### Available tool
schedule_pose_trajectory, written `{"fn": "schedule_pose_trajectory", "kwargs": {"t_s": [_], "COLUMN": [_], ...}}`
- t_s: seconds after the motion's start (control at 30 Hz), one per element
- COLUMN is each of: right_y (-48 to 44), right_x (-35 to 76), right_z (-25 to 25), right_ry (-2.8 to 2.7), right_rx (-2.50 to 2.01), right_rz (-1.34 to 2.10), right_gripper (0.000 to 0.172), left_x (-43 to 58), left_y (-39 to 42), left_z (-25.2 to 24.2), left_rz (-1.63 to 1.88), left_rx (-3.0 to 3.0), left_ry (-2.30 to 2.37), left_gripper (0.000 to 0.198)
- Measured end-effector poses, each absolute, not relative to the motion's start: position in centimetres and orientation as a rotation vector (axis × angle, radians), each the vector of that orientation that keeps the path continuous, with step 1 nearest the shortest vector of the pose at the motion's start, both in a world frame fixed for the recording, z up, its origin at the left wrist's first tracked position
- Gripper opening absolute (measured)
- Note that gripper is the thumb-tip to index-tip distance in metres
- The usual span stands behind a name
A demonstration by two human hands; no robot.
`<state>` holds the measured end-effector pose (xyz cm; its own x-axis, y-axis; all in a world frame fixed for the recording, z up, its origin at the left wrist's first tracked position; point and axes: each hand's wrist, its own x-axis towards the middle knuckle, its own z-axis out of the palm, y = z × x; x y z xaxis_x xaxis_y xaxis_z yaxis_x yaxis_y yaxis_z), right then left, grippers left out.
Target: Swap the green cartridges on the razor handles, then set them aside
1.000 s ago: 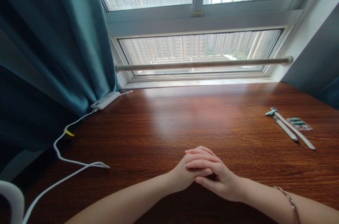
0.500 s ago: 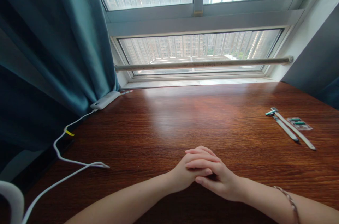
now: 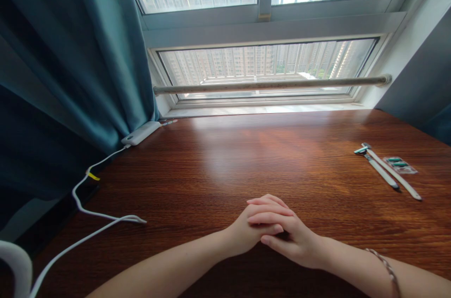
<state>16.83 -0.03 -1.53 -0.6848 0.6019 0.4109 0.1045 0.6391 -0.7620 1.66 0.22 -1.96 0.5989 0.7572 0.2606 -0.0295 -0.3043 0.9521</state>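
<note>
Head view: seen any change just now?

Hardly any. Just a tiny slide of the whole view. Left hand (image 3: 244,233) and right hand (image 3: 298,238) still folded together between five and six o'clock, one laced into the other.

Holding anything?

Only each other, over the brown table (image 3: 211,162). Cannot tell about the hidden middle of the clasp. By the look of it, both at rest, with no tool in use.

And the razor (image 3: 383,172)?

Look between three and four o'clock, well apart from both hands, but closer to the right one. Long, thin and white, with a dark tip and a pale green top. Right beside it, a long white stick (image 3: 395,173), slanting much the same way. Cannot tell about touching at the top.

More over there?

Yes, just past three: a clear plastic pack (image 3: 403,169), shiny, with two green bars (image 3: 393,160) inside.

Other shapes?

Smooth, glossy wood look on the table, with fine dark lines. Between four and five, a twisty bracelet (image 3: 386,267) around the right arm. At nine, a smooth white box (image 3: 141,133). At eight, a bendy white cord (image 3: 88,237). At ten, a soft blue curtain (image 3: 88,54) with deep folds.
</note>
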Motion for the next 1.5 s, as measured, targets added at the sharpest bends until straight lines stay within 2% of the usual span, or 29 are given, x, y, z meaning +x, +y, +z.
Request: {"fn": "schedule_pose_trajectory", "kwargs": {"t_s": [1.5], "right_y": [-0.08], "right_x": [16.89], "right_z": [-1.62], "right_ry": [-2.178], "right_rx": [-0.544], "right_rz": [1.001], "right_gripper": [0.037], "left_x": [1.61], "left_y": [0.37], "left_z": [-2.43], "left_rz": [0.889], "left_rx": [1.712], "left_ry": [0.569], "left_gripper": [0.029]}}
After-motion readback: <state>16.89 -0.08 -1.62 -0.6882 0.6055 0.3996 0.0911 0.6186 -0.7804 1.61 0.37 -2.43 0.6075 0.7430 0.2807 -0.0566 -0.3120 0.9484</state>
